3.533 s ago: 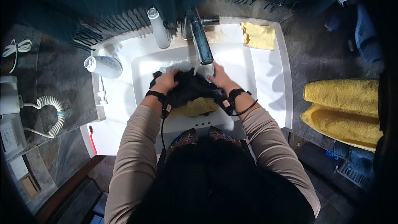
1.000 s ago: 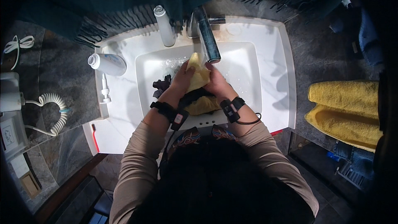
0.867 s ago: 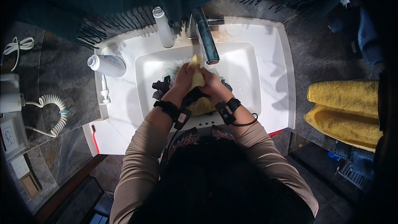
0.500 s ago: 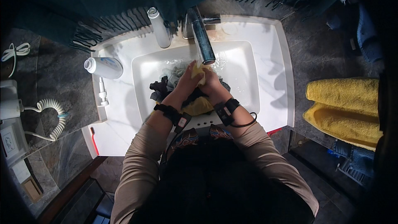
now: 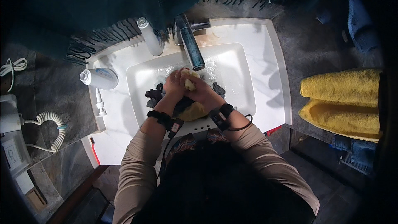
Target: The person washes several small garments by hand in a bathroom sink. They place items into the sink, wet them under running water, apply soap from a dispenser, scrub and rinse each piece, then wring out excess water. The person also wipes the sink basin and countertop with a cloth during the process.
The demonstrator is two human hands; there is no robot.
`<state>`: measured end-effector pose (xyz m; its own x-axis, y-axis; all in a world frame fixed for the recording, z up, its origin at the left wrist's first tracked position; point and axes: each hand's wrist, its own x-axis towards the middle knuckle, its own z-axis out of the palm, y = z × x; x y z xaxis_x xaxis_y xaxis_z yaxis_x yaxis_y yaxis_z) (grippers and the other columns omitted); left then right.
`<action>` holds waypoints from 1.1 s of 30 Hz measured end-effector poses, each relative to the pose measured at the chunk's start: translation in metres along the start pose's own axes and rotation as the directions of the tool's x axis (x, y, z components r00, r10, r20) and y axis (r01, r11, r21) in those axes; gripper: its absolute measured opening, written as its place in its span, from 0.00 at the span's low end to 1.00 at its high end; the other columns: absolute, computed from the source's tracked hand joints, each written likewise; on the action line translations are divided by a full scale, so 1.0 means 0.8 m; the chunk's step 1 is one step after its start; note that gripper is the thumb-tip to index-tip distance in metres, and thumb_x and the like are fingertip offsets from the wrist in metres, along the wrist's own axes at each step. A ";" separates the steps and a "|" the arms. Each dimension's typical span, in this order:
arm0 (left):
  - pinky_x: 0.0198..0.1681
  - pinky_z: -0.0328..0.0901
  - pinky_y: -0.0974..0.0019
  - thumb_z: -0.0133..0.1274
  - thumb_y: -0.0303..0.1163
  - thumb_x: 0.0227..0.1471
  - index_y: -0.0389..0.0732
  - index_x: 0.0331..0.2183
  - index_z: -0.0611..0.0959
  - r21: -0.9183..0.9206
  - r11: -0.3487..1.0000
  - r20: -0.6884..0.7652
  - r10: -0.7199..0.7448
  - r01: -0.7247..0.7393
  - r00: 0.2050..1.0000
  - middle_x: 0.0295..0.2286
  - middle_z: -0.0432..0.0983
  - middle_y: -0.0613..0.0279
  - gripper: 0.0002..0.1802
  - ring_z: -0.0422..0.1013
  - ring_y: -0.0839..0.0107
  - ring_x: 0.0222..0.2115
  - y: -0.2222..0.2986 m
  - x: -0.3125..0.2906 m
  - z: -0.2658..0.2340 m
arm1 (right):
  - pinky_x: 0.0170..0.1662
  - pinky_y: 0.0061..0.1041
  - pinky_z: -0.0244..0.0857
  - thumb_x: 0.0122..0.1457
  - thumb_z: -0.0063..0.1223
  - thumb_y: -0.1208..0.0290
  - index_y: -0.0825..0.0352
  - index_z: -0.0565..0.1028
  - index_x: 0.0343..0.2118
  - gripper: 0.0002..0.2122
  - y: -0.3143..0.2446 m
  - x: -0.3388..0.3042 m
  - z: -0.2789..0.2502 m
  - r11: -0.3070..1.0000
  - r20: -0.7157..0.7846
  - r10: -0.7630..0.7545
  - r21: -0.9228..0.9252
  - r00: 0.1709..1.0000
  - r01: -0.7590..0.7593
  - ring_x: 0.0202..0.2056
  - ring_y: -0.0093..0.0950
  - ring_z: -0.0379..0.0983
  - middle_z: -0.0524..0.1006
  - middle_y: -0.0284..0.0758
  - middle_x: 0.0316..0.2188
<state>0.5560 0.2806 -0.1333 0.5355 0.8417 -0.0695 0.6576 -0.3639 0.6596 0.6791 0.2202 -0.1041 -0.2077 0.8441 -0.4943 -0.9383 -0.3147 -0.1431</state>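
Over the white sink basin (image 5: 241, 87), my left hand (image 5: 174, 84) and my right hand (image 5: 202, 89) are pressed together around a wet-looking, pale yellow cloth (image 5: 190, 84). Both sets of fingers are closed on it, just below the spout of the faucet (image 5: 191, 47). What garment the cloth may be cannot be made out. Beneath my wrists lies a heap of dark grey cloth (image 5: 154, 93), with a larger mustard-yellow cloth (image 5: 193, 112) at the basin's near side. My hands and forearms hide part of the heap.
A white open-necked bottle (image 5: 151, 38) stands behind the basin. To the left are a larger white bottle (image 5: 100, 78), a pump top (image 5: 100, 103) and a red toothbrush (image 5: 95, 151). Yellow towels (image 5: 340, 85) hang at the right; a dark fringed cloth (image 5: 99, 12) hangs across the back.
My hands have drawn slightly nearer to me, away from the spout, and closed more tightly together around the pale yellow cloth. The whole view has shifted and tilted a little.
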 end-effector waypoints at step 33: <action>0.46 0.65 0.60 0.52 0.28 0.49 0.40 0.37 0.79 -0.174 0.983 -0.070 0.051 -0.063 0.996 0.39 0.75 0.51 0.10 0.71 0.54 0.42 -0.080 -0.040 -0.036 | 0.32 0.26 0.64 0.60 0.46 0.53 0.62 0.64 0.44 0.18 -0.073 0.042 -0.044 0.551 -0.089 -0.501 -0.800 0.861 0.238 0.30 0.27 0.69 0.71 0.36 0.30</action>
<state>0.4816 0.2885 -0.1516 0.5302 0.8477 0.0169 0.5207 -0.3413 0.7826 0.7371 0.2515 -0.1423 0.3158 0.8456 -0.4303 -0.3458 -0.3198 -0.8822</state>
